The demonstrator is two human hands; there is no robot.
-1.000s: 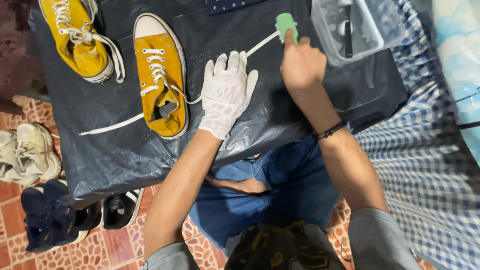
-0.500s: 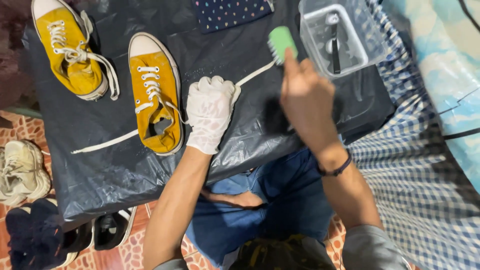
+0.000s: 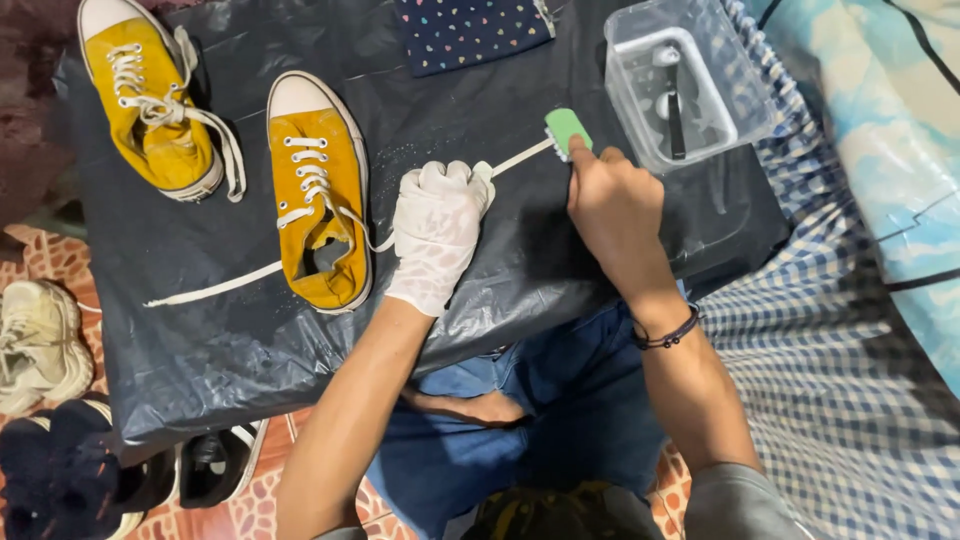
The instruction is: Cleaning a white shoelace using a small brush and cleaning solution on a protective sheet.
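Note:
My left hand (image 3: 437, 228), in a white glove, presses flat on a white shoelace (image 3: 515, 160) that lies on a black plastic sheet (image 3: 250, 340). My right hand (image 3: 612, 205), bare, grips a small green brush (image 3: 567, 131) whose head rests on the lace's far end. Left of the gloved hand lies a yellow sneaker (image 3: 318, 190) with its lace partly pulled out; another loose lace (image 3: 215, 286) trails from under it. A second yellow sneaker (image 3: 150, 100) lies at the far left.
A clear plastic tub (image 3: 690, 80) holding water and a dark tool stands at the upper right. A dark dotted cloth (image 3: 470, 30) lies at the top. Other shoes (image 3: 40, 345) sit on the tiled floor at left. A blue checked cloth (image 3: 840, 340) covers the right.
The view has shifted down and left slightly. My right hand has moved the green brush along the lace while my gloved left hand stays pressed on it.

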